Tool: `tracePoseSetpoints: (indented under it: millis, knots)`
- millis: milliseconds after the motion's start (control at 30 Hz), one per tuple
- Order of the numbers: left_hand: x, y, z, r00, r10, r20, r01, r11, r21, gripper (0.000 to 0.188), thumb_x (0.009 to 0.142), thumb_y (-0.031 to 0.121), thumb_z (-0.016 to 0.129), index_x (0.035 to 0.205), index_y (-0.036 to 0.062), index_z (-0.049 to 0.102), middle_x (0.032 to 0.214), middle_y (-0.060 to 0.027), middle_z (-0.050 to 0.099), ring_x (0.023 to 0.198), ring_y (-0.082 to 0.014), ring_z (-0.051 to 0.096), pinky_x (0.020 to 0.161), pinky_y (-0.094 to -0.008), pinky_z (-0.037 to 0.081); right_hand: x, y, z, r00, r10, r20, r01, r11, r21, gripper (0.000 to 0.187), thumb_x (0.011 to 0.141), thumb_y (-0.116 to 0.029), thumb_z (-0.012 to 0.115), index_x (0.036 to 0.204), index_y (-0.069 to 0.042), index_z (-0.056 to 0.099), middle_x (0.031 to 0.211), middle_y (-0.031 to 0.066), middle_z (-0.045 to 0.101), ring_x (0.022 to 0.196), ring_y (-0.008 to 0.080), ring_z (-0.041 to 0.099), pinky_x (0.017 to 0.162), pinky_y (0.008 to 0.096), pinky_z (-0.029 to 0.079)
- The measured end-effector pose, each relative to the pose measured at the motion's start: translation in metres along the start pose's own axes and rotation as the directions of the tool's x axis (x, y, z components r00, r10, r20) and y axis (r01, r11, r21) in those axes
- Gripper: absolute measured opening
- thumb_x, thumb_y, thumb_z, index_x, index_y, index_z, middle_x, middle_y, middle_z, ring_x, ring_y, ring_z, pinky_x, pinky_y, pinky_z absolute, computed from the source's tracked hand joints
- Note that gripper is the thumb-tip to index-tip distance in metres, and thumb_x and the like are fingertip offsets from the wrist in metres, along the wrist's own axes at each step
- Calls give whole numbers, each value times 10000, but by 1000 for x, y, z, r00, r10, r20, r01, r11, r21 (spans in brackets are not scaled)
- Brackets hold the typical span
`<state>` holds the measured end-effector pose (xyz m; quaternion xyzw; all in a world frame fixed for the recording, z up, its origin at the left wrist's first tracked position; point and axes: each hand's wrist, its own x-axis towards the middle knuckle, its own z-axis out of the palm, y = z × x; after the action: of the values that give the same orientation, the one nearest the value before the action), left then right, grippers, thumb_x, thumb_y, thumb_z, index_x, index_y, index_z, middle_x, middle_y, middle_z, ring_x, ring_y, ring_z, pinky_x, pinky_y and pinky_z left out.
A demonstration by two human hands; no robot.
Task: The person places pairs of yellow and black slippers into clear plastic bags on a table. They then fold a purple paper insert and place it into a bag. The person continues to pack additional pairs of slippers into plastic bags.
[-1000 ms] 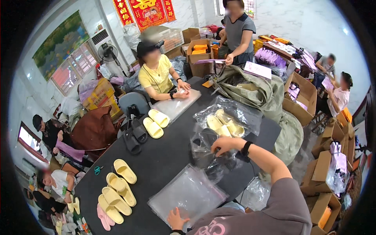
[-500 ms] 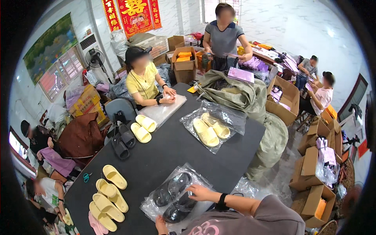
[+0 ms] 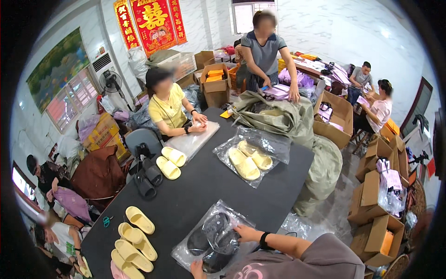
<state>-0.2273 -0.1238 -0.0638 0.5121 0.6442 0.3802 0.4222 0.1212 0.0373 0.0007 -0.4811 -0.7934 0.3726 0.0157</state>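
A see-through plastic bag [image 3: 186,253] with a pair of black slippers [image 3: 199,241] in it lies at the near edge of the dark table [image 3: 195,190]. My right hand [image 3: 247,234] pinches the bag's film on the right, beside the slippers. At the near left corner, my left hand [image 3: 198,269] grips the bag's edge; the lower frame edge cuts off part of it. Folds and glare in the film blur the slippers' outlines. To the left, several pale yellow slippers [image 3: 132,255] stand in a row, with a pink slipper [image 3: 117,271] partly hidden beneath.
Farther along the table are bagged yellow slippers [image 3: 245,162], a loose yellow pair [image 3: 168,168], dark slippers [image 3: 145,183], stacked plastic bags [image 3: 197,142] and scissors [image 3: 108,221]. A person in yellow [image 3: 168,109] sits opposite. Green sacks [image 3: 320,167] and cardboard boxes [image 3: 378,237] stand at right.
My right hand has moved right and lower, from over the slippers to the film beside them, and its fingers have closed. My left hand has shifted slightly right along the bag's edge.
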Motion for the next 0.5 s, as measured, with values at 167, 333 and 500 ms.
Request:
tracePoseSetpoints:
  millis: [167,333,500]
  knots:
    - [-10,178,5,889,-447,-102,389,853,-347,312,904,242,557,1044,-33,598,932,-161,622,835,-228,554,759,-350,433,0,3,-3,999,-3,-46,2,1000,-28,670,750,-333,681,1290,-48,406,1156,219,523,1108,372,497,925,433,412]
    - [-29,163,-5,956,-204,-210,195,979,-62,360,888,298,575,972,-49,619,862,-176,638,777,-268,561,735,-378,432,9,-5,-8,996,90,-9,-89,992,94,531,878,-453,459,1197,-32,513,1157,215,560,1097,377,519,912,454,415]
    - [-45,193,-4,887,-427,-177,408,903,-134,352,882,284,581,991,-50,597,937,-156,628,815,-254,556,734,-376,432,14,-4,-18,988,75,133,-72,997,-30,424,909,-443,393,1104,-127,597,1021,136,641,952,349,597,816,451,463]
